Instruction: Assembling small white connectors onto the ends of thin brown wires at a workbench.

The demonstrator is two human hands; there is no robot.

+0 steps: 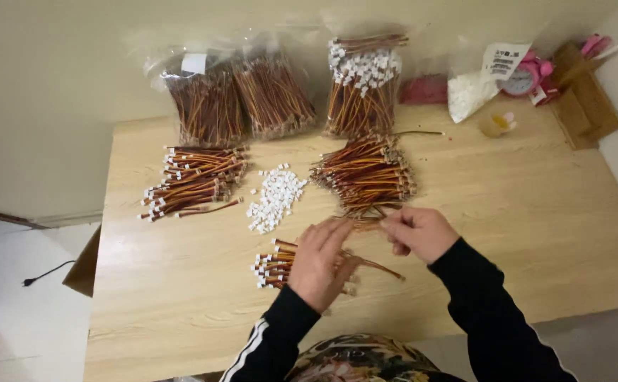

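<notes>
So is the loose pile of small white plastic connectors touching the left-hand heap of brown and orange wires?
Apart: the head view shows bare table between the connectors and wires.

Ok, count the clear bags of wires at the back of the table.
3: bag on the left, middle bag touching it, upright bag to the right. More may be hidden behind.

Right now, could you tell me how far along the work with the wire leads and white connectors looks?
Done, apparently: a small stack of capped leads by the left hand, and a larger pile at the table's left. In hand: both hands, the right hand too, meet on one lead. Left: a heap of uncapped leads, loose white connectors and bagged bundles behind.
</notes>
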